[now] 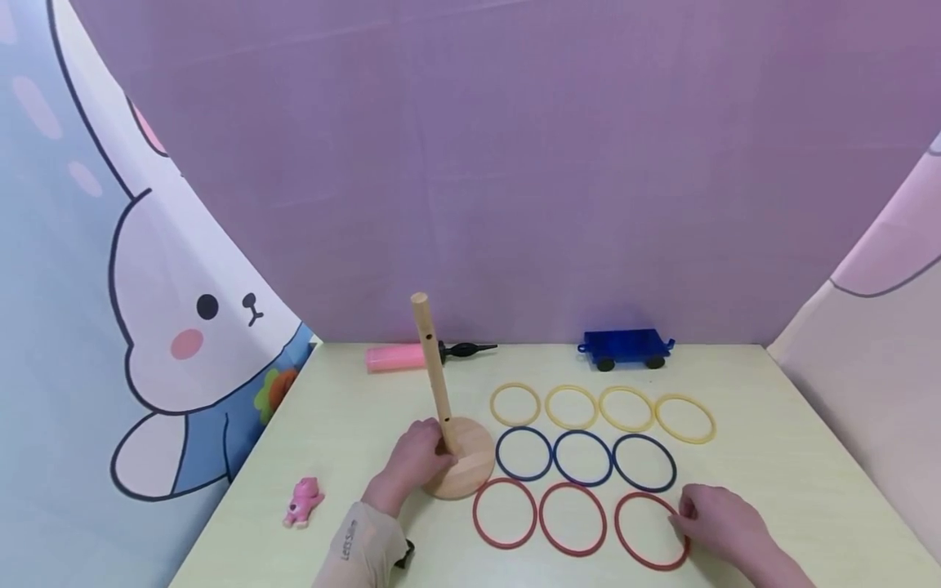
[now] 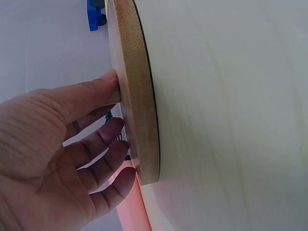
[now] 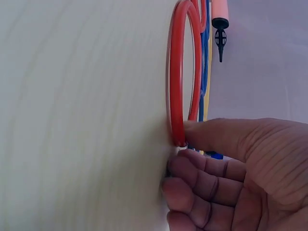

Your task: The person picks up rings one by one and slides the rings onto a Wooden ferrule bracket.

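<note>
- Landmark for all places below: the wooden stand (image 1: 439, 384). I had it upright on the table (image 1: 772, 441), post (image 1: 432, 355) rising from a round base (image 1: 474, 469).
- Left hand (image 1: 421, 457) was at the stand's foot, on its left side. I saw it gripping the lower post, thumb tip down by the base, other fingers curved with gaps between them.
- Right hand (image 1: 724, 523) was well to the right of the stand, on its near side. I had it pinching the right edge of a red ring (image 3: 177, 77) with thumb and index finger; the remaining fingers were curled in.
- That ring was the farthest of three reds from the stand. I couldn't tell if its pinched edge was off the table.
- The two other red rings (image 1: 541, 523) lay flat between it and the stand, the nearest one just beside the base.
- Three blue rings (image 1: 581, 432) ran in a row right of the stand, first one just beside the base.
- Four yellow rings (image 1: 572, 386) made a row to the stand's right, on its far side.
- Pink pump (image 1: 397, 358) lay behind the stand, black nozzle (image 1: 470, 349) to the right.
- Blue cart (image 1: 628, 346) stood beyond the stand and right.
- Pink bear figure (image 1: 303, 502) lay left of the stand, nearer me.
</note>
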Demonstrator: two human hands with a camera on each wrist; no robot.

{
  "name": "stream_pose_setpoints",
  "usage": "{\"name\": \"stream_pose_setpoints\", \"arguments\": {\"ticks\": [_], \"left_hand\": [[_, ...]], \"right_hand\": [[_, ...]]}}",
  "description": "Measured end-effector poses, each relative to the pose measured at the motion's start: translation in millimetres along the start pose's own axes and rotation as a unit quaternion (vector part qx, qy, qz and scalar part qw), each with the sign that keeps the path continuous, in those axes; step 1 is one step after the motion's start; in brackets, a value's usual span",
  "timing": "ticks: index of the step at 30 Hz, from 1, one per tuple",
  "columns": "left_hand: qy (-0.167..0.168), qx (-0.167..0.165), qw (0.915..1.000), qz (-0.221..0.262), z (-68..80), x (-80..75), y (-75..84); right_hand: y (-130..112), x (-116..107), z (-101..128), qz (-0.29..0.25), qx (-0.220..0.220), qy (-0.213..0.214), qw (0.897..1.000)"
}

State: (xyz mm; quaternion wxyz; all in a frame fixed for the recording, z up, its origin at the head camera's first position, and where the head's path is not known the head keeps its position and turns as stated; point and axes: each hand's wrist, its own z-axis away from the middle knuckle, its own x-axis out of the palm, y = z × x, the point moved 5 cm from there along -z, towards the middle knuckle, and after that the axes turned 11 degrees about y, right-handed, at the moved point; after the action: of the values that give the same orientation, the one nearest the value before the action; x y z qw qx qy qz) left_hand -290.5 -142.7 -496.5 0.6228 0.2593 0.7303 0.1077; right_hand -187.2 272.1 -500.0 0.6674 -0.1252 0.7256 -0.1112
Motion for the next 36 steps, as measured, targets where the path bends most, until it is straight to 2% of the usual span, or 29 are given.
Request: {"name": "stream_pose_setpoints", "arguments": {"ticks": [10, 17, 23, 27, 31, 36], "left_hand": [[-0.002, 0.002, 1.0, -0.009, 3.3, 1.5, 0.9], [0.002, -0.001, 1.0, -0.007, 0.8, 1.7, 0.1], [-0.006, -0.009, 0.9999, -0.008, 1.6, 3.3, -3.1], [-0.006, -0.011, 0.9999, -0.004, 1.8, 2.6, -2.7], [-0.005, -0.02, 0.9998, 0.005, 0.3, 0.2, -1.4], [-0.008, -0.028, 0.9995, 0.01, -1.0, 1.6, -2.2]], "right_hand": [[5.7, 3.8, -0.5, -0.019, 0.013, -0.021, 1.0], [9.8, -1.6, -0.6, -0.064, 0.033, -0.017, 0.997], [10.2, -2.8, 1.7, -0.125, 0.028, -0.013, 0.992], [5.8, -7.0, -0.8, -0.194, 0.01, -0.02, 0.981], [0.6, -12.8, -6.9, -0.269, 0.017, -0.034, 0.962], [-6.3, -17.8, -13.5, -0.326, 0.017, -0.04, 0.944]]}}
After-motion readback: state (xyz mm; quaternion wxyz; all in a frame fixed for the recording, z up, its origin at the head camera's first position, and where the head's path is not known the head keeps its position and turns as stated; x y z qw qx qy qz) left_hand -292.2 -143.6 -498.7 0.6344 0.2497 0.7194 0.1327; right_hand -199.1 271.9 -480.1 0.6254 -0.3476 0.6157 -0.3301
